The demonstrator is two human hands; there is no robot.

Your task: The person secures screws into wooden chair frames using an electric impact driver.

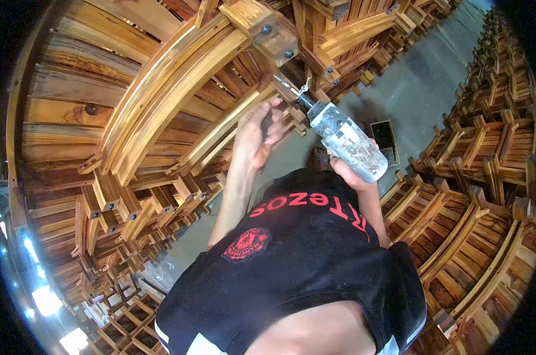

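My right hand (352,171) grips a clear plastic squeeze bottle (349,142) near its base. The bottle is tilted, with its dark cap and thin nozzle pointing up and left toward a wooden block joint (275,42). A pale scrap clings beside the nozzle. My left hand (260,133) hovers left of the nozzle, its fingers loosely curled and apart, with nothing visible in them. It overlaps the lower curved rails of a wooden furniture frame (179,89) in this view. Dark bolt heads show on the frame's blocks.
Slatted wooden frames (481,236) stand in rows on the right, and more are stacked at lower left. A grey floor aisle (422,71) runs between them. A dark, flat rectangular item (384,142) lies on the floor beyond the bottle.
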